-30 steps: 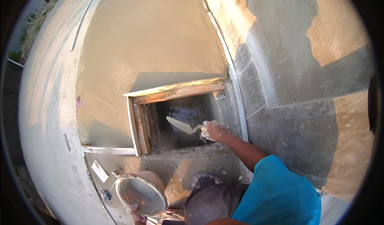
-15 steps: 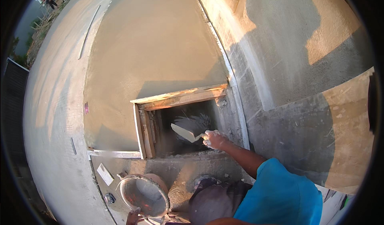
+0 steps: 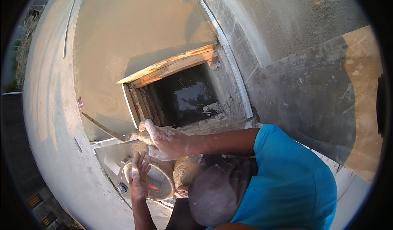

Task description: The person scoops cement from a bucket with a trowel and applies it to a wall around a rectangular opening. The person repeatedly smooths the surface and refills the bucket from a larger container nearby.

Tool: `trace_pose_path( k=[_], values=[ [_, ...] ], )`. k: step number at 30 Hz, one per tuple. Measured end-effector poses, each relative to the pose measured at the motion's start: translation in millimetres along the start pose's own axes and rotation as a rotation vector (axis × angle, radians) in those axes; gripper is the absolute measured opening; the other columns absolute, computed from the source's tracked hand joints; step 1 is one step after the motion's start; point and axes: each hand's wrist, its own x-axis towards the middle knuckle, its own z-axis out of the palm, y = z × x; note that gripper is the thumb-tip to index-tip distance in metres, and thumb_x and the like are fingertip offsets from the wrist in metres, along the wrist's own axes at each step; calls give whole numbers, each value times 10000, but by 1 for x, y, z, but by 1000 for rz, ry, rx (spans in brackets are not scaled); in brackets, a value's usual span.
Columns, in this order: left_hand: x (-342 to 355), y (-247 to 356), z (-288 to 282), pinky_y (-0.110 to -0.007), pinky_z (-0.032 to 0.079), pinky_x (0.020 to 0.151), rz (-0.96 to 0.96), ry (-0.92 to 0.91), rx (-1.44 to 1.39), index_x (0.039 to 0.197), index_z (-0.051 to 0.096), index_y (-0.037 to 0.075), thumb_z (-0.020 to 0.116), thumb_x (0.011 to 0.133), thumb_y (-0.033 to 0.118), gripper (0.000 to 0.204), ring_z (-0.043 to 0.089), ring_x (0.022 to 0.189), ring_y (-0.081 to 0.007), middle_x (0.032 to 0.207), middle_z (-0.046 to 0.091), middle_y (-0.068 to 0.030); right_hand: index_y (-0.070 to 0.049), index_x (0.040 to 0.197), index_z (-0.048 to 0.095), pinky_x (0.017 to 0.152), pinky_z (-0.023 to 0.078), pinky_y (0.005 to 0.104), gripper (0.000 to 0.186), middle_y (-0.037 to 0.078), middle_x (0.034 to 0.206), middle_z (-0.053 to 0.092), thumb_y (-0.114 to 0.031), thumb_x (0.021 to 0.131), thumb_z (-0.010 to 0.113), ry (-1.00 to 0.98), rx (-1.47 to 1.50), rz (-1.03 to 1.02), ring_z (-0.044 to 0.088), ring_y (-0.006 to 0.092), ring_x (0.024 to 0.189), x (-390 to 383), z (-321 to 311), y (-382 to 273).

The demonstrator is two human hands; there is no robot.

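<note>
My right hand (image 3: pixel 170 142), smeared with mortar, is closed round the handle of a trowel (image 3: pixel 104 127). The trowel's blade shows edge-on and points left, over the edge of the smooth wet surface. My left hand (image 3: pixel 140 174) is raised beside the trowel hand, its fingers stretched out and nothing in it. Below it stands a bucket (image 3: pixel 170 183), partly hidden by the hand, with grey residue inside. Beyond my right hand opens a rectangular pit (image 3: pixel 184 93), edged by a wooden frame (image 3: pixel 172 68) at its far and left sides.
Smooth wet concrete (image 3: pixel 139 21) stretches beyond the frame. A pale straight strip (image 3: pixel 229 62) borders it on the right, near a wall (image 3: pixel 303 82). A thin rod (image 3: pixel 68 29) lies at far left. My dark-clothed knee (image 3: pixel 217 193) is close below the pit.
My right hand has swung the trowel from over the pit to the left. My left hand has come up from the bucket's near rim, fingers now spread. The view has shifted.
</note>
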Motion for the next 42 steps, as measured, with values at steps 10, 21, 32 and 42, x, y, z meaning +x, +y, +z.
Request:
trace_pose_path(
  k=[10,21,32,42],
  values=[
    [27,11,11,-493,324,1143,-52,199,-417,1406,408,31,482,968,573,701,350,1390,-292,1505,376,-147,-40,1139,479,762,499,503,311,195,944,634,-192,904,614,55,-27,26,657,379,890,-10,-21,-2],
    [-105,23,-95,-437,359,1093,-284,336,-387,1186,559,111,557,951,509,462,534,1152,-153,1428,478,-105,-55,1149,587,876,498,508,288,203,1065,661,-263,957,532,349,-894,766,631,409,1009,-183,-148,120],
    [-111,-6,-122,-433,366,1088,-285,537,-355,1205,504,81,594,924,514,524,451,1254,-215,1397,477,-155,-38,1030,635,785,488,520,291,219,920,651,-305,957,544,128,-789,819,628,430,895,-157,-131,141],
    [-102,-9,-131,-417,372,1069,-278,549,-354,1242,465,85,575,929,529,554,495,1148,-173,1412,465,-146,-95,1082,640,867,509,508,257,167,1160,637,-285,923,569,342,-1067,820,643,395,1020,-77,-185,182]
  ],
)
